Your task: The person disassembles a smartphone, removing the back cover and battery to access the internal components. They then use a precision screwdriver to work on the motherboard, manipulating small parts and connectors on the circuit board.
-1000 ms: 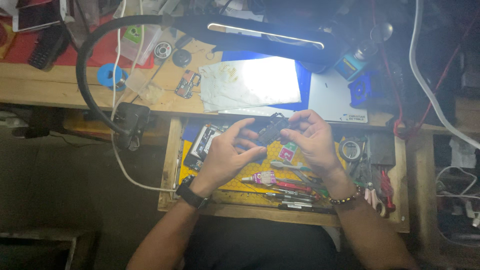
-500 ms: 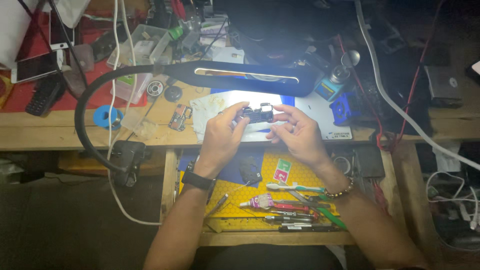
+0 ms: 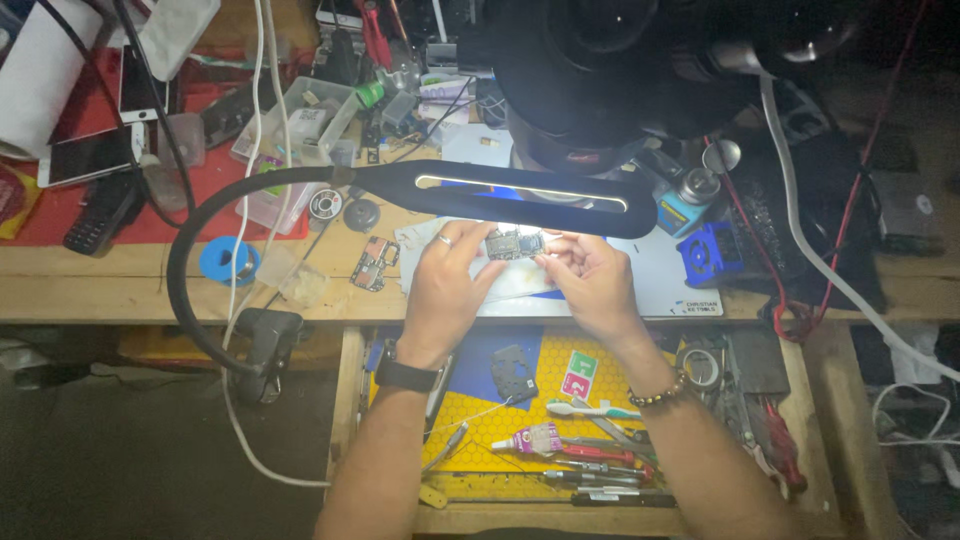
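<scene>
A small circuit board (image 3: 514,243), rectangular and crowded with tiny grey and metallic parts, is held at the centre of the view, just under the long black lamp bar (image 3: 520,195) at its 12 o'clock. The left hand (image 3: 448,283) pinches the board's 9 o'clock end between thumb and fingers; the right hand (image 3: 592,283) clamps its fingertips on the 3 o'clock end. The lamp's glare washes out the pale work mat (image 3: 660,270) beneath, so the board's finer detail is hard to make out. At 6 o'clock an open drawer holds a yellow honeycomb-textured mat (image 3: 560,350), a white toothbrush (image 3: 590,409) and a glue tube (image 3: 530,438). At 12 o'clock a dark rounded microscope head (image 3: 590,70) blocks the bench behind.
</scene>
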